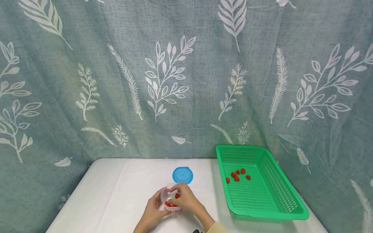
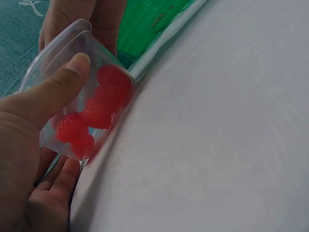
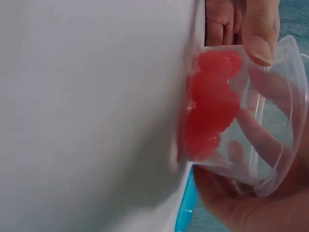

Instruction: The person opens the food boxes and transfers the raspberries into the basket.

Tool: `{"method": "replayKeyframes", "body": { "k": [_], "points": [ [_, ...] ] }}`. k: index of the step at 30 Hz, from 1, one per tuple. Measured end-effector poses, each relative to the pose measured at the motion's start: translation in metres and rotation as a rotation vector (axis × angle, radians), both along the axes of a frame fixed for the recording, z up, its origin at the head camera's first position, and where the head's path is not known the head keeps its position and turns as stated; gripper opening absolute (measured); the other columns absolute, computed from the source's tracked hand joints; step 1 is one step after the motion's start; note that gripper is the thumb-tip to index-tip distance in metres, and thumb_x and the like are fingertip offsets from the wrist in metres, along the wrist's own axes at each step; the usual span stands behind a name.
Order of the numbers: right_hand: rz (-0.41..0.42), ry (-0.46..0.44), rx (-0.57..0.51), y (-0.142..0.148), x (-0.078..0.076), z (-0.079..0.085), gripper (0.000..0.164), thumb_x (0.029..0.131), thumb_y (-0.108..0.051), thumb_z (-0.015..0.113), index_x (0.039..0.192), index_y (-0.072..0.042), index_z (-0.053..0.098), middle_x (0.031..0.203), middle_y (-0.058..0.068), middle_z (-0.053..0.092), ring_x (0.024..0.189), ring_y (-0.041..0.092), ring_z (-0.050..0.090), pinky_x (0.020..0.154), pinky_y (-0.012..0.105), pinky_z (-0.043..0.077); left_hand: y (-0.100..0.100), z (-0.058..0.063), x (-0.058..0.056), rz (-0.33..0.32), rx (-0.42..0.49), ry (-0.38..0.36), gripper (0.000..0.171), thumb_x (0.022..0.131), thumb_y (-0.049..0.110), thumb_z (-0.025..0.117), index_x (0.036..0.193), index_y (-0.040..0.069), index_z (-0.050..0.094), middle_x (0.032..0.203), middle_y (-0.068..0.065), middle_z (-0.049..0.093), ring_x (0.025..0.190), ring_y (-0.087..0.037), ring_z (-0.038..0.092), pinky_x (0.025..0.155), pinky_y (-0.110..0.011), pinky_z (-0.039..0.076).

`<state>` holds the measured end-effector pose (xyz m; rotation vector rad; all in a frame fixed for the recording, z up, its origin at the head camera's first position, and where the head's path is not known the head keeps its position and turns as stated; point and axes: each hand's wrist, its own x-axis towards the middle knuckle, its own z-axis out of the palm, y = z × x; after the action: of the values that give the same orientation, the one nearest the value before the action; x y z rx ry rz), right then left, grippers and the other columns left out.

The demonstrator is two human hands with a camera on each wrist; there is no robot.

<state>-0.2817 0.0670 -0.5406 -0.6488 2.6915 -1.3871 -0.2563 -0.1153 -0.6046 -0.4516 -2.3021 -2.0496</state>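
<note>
A clear plastic container [image 1: 163,197] stands on the white table in the head view, with several raspberries [image 2: 99,106] on its bottom. My left hand [image 1: 152,210] grips it from the left side, the thumb pressed on its near wall in the left wrist view. From the right, my right hand [image 1: 186,197] bends over the rim, its fingers dipping inside. Through the clear wall in the right wrist view, its fingers [image 3: 268,137] show above the red berries [image 3: 212,104]. One raspberry [image 1: 177,195] appears between its thumb and forefinger; I cannot tell whether they pinch it.
A round blue lid [image 1: 182,175] lies flat just behind the container. To the right stands a large green plastic basket [image 1: 271,194], with several loose raspberries [image 1: 236,178] toward its left side. A patterned curtain [image 1: 180,81] hangs behind the white table [image 1: 128,184].
</note>
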Motion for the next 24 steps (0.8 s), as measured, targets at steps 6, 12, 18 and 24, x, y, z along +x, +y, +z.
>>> {"method": "replayKeyframes", "body": {
  "k": [6,12,18,24],
  "points": [
    [-0.016,0.096,0.242,-0.010,-0.003,0.006,0.028,0.065,-0.016,0.094,0.086,-0.005,0.080,0.090,0.004,0.059,0.084,0.013,0.048,0.061,0.019,0.044,-0.002,-0.003,0.000,-0.021,0.001,0.004,0.089,0.078,0.012,0.088,0.152,0.001,0.039,0.153,-0.020,0.048,0.145,-0.038,0.042,0.120,-0.036,0.038],
    [0.000,0.173,0.378,-0.013,-0.003,0.007,0.014,0.071,-0.020,0.091,0.077,-0.011,0.082,0.081,-0.003,0.053,0.081,0.010,0.040,0.063,0.021,0.039,-0.003,-0.003,0.001,-0.019,0.000,0.008,0.090,0.078,0.011,0.088,0.152,0.000,0.039,0.152,-0.022,0.049,0.144,-0.039,0.043,0.120,-0.042,0.036],
    [-0.019,0.172,0.348,-0.011,-0.002,0.007,0.014,0.067,-0.016,0.085,0.074,-0.007,0.077,0.082,-0.006,0.047,0.079,0.008,0.039,0.062,0.019,0.037,-0.002,-0.002,0.002,-0.022,0.011,0.005,0.088,0.079,0.009,0.087,0.153,0.001,0.038,0.153,-0.021,0.049,0.145,-0.040,0.042,0.120,-0.043,0.036],
    [-0.036,0.145,0.351,-0.011,0.000,0.008,0.019,0.069,-0.020,0.087,0.078,-0.006,0.077,0.087,-0.004,0.047,0.080,0.010,0.040,0.059,0.020,0.039,-0.001,-0.002,0.001,-0.032,0.027,0.000,0.089,0.078,0.008,0.087,0.153,0.001,0.038,0.153,-0.022,0.048,0.145,-0.039,0.041,0.120,-0.040,0.035]
  ]
}}
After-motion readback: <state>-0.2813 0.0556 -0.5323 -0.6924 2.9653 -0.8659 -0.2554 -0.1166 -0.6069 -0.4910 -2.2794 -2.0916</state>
